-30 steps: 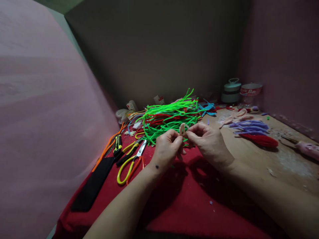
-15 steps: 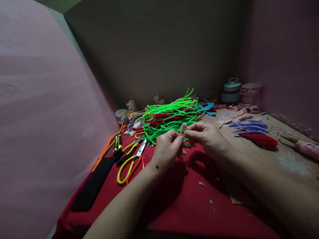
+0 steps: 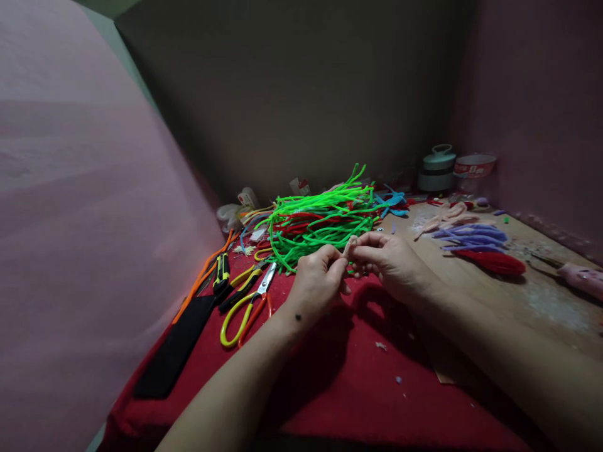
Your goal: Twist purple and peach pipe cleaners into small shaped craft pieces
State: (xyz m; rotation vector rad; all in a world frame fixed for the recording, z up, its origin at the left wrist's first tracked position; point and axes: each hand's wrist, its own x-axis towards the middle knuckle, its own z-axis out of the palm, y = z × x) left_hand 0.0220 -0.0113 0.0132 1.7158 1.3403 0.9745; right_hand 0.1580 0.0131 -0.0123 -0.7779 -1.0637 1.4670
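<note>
My left hand (image 3: 316,282) and my right hand (image 3: 391,260) meet above the red cloth (image 3: 339,370), fingertips pinched together on a small pale pink pipe cleaner piece (image 3: 349,243) bent into a loop. Both hands are closed on it. Just behind them lies a heap of neon green pipe cleaners (image 3: 320,223) mixed with red and blue ones.
Yellow-handled scissors (image 3: 247,307), yellow pliers (image 3: 238,289) and a utility knife (image 3: 220,274) lie left of my hands beside a black strip (image 3: 174,348). Purple pipe cleaners (image 3: 471,237), a red piece (image 3: 492,262), a lidded jar (image 3: 436,169) and a tub (image 3: 473,169) sit right. Walls enclose the table.
The pink loop has been squeezed narrower between my fingertips, and my right hand has shifted slightly toward the left hand. The view has barely moved.
</note>
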